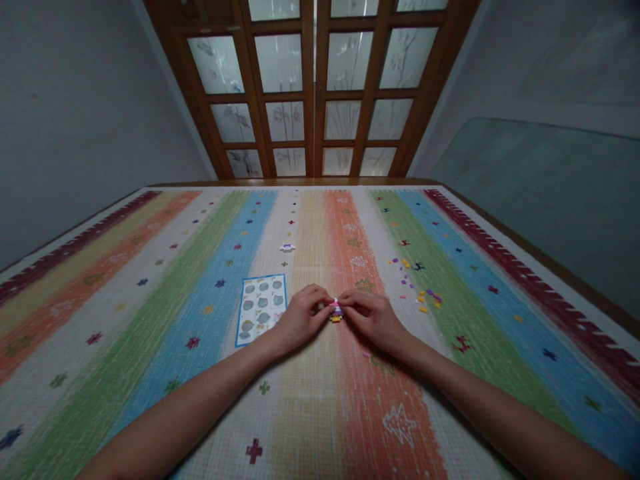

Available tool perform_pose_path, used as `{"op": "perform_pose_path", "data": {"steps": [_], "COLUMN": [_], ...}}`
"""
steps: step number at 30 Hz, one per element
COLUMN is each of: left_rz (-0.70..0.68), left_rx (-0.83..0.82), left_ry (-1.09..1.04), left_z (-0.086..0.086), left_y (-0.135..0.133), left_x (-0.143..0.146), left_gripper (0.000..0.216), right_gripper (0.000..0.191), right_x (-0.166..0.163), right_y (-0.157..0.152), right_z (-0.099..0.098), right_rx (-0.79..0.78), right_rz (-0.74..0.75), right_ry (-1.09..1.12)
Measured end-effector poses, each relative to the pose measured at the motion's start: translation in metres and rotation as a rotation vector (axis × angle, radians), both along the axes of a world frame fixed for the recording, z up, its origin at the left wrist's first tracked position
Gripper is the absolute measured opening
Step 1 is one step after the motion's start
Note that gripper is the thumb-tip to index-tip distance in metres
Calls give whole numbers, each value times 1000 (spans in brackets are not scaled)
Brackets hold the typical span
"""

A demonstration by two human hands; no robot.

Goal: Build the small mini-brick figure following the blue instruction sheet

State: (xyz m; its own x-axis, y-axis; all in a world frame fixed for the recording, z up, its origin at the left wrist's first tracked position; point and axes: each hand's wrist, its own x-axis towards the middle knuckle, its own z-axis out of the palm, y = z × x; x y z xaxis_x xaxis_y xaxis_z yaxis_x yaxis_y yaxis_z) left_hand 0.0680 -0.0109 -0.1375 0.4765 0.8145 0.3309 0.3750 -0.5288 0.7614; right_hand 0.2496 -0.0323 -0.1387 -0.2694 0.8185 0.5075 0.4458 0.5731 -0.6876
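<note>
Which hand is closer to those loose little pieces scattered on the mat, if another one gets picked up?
Probably the right hand. The loose pieces lie just beyond it on its side, while the left hand sits beside the printed sheet. Both pinch the small build.

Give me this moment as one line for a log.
left hand + right hand: pinching small brick model | sheet: left of hands | loose pieces: right | striped mat beneath

Both forearms are showing bare, no sleeves reaching into view. Left hand (300, 319) and right hand (374, 319) are wearing nothing: no rings, watch or gloves.
</note>
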Motion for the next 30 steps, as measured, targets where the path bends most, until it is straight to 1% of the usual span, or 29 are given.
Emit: {"op": "perform_pose_path", "data": {"steps": [11,15,25,30], "left_rz": [-7,2,-3,0], "left_rx": [-13,-10,6,1], "left_ry": [3,14,13,11], "left_z": [1,0,-1,1], "left_y": [0,0,1,0], "left_x": [0,0,1,1], "left_gripper": [6,7,7,8], "right_gripper": [11,11,12,14], "right_x": [1,4,11,9], "right_y": [1,2,6,6], "right_z": [-8,-9,-14,-13], "right_rx": [9,5,138,157], "right_rz": [-6,10,37,54], "right_ry": [78,46,-19,-12]}}
